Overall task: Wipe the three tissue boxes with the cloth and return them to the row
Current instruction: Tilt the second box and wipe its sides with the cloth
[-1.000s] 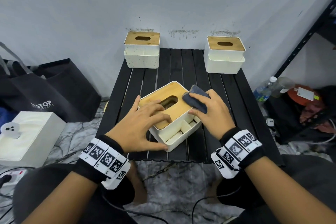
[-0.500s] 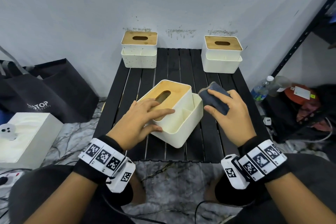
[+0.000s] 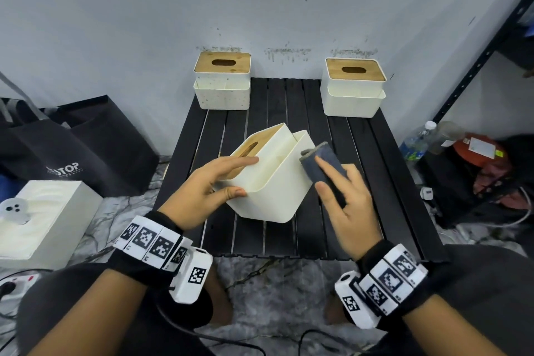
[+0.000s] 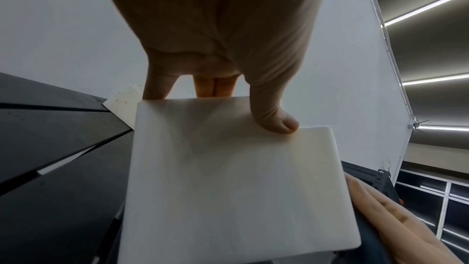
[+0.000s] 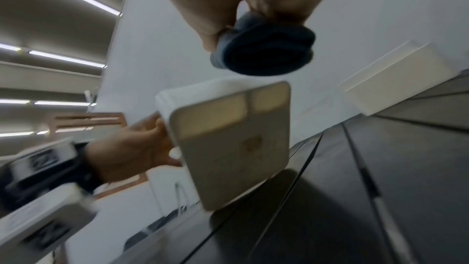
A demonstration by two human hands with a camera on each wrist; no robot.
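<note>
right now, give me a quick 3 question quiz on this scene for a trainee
1. True or false: the middle tissue box stands flat and upright on the black table.
2. What does the right hand hold?
A. a spray bottle
B. a dark blue cloth
C. nothing
3. How many tissue boxes stand in the row at the wall?

Key
1. False: the left hand grips it tilted, thumb on one side and fingers across the wooden lid.
2. B
3. Two: the left box and the right box.
</note>
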